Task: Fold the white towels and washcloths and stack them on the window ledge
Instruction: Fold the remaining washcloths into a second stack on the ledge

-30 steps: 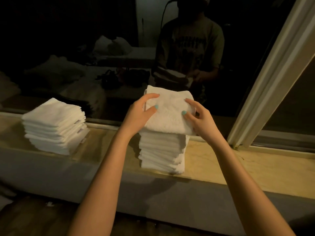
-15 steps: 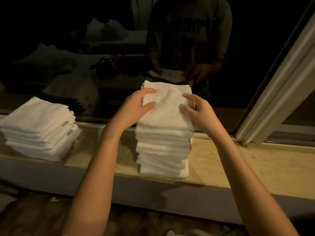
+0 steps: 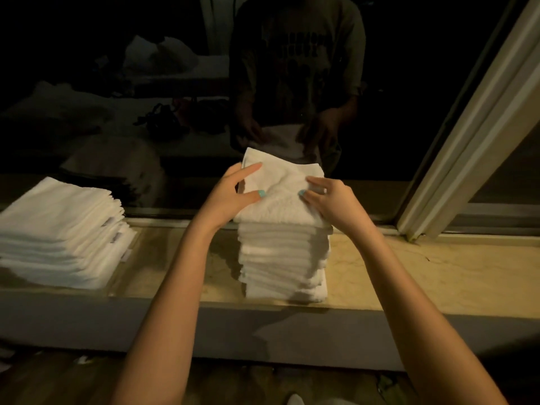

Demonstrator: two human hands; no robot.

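A tall stack of folded white washcloths stands on the window ledge in the middle. Its top folded washcloth lies under both hands. My left hand rests on its left side, thumb on top and fingers along the far left edge. My right hand presses on its right side with spread fingers. A second, wider stack of folded white towels sits on the ledge at the left.
Dark window glass behind the ledge reflects a person and the room. A pale window frame post slants up at the right. The grey wall face drops below the ledge to a wooden floor.
The top washcloth has been lowered flat onto the middle stack. Both hands slid inward on it, and the view tilted down a little.
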